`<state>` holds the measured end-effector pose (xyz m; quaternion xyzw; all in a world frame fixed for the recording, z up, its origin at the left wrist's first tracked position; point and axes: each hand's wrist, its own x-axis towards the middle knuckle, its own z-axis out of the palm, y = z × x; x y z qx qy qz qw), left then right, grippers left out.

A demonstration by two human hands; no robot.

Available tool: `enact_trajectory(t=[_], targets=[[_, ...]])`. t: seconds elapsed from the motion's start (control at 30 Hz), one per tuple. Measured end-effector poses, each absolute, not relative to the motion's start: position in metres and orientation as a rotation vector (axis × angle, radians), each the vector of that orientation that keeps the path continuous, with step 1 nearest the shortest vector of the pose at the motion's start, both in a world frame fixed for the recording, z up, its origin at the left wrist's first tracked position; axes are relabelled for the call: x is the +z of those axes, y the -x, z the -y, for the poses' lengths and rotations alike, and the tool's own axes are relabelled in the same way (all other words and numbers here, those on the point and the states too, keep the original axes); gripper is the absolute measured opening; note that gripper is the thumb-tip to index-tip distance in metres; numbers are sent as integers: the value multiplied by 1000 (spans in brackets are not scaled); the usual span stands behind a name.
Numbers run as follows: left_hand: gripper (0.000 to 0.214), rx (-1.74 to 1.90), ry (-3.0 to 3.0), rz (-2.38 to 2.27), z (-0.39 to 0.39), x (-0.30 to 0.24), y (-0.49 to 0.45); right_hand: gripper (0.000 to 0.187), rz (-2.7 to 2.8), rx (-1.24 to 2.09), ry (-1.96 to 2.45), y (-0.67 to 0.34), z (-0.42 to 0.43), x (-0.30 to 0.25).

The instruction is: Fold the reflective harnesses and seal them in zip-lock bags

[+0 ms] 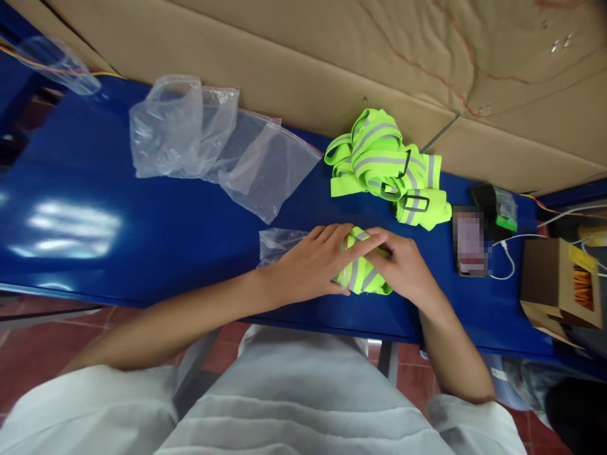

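A folded bundle of neon-yellow reflective strap point(364, 273) with grey stripes lies at the table's front edge, between my hands. From the left, my left hand point(315, 260) grips a clear plastic bag point(279, 242), whose mouth appears to be around the bundle's left end. My left index finger reaches across the top toward the other hand. My right hand point(402, 260) is closed on the bundle's right side, fingertips partly hidden. Just behind lie a loose heap of the same strap point(379, 151) and a smaller folded strap point(424, 208) with a black buckle.
Several clear zip bags point(190, 136) overlap at the back left of the blue table point(95, 183). To the right are a phone point(469, 243), a white cable point(509, 259) and an open cardboard box point(545, 278). A tan board point(284, 44) borders the back.
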<state>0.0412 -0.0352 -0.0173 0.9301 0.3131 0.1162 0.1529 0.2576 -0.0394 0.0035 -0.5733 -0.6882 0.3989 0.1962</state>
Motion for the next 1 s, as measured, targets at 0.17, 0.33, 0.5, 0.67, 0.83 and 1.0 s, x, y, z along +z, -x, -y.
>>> enact_trajectory(t=[0.17, 0.33, 0.5, 0.67, 0.83, 1.0], targets=[[141, 451, -2471, -813, 30, -21, -38, 33, 2061, 893, 1469, -248, 49, 5], [142, 515, -2299, -724, 18, -29, -35, 23, 2244, 668, 1329, -251, 46, -3], [131, 506, -2215, -668, 9, -37, -33, 58, 2535, 769, 1185, -264, 43, -5], [127, 481, -2237, -624, 3, -31, -26, 108, 2639, 829, 1144, -266, 51, -6], [120, 245, -2387, -781, 2, -8, -12, 87, 2542, 827, 1144, -265, 47, -11], [113, 173, -2407, -798, 4, -4, -11, 70, 2436, 920, 1054, -269, 32, -11]])
